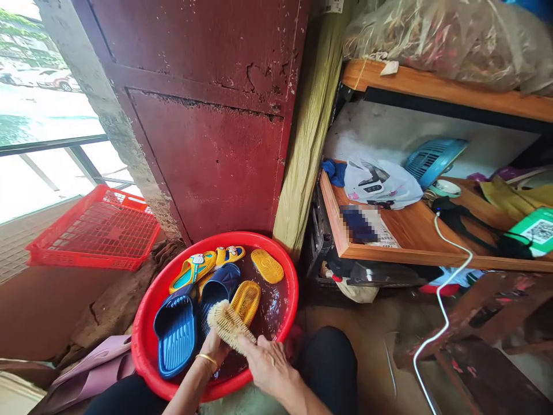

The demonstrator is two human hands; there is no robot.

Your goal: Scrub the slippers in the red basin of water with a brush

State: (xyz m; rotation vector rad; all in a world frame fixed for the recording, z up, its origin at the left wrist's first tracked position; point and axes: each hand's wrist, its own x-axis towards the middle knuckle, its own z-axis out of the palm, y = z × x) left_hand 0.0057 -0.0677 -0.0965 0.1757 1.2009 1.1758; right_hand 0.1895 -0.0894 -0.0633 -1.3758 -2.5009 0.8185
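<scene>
A red basin (294, 288) of dark water stands between my knees with several slippers in it. My right hand (272, 366) is closed around a pale bristle scrub brush (228, 324), which lies over the lower part of a dark blue slipper (222, 282). Under the brush, my left hand (212, 350), with a bracelet on the wrist, closes on the near end of that slipper; its fingertips are partly hidden. Left of it rests another blue slipper (177, 333). Beyond are yellow children's sandals (195, 268), a yellow slipper (247, 300) and a second yellow one (268, 265) at the far right.
A red plastic crate (97, 230) sits to the left, near pink slippers (93, 369) on the floor. Behind the basin is a dark red door (211, 167). To the right, a wooden shelf (415, 222) carries a blue fan (434, 161); a white cable (440, 300) hangs down from it.
</scene>
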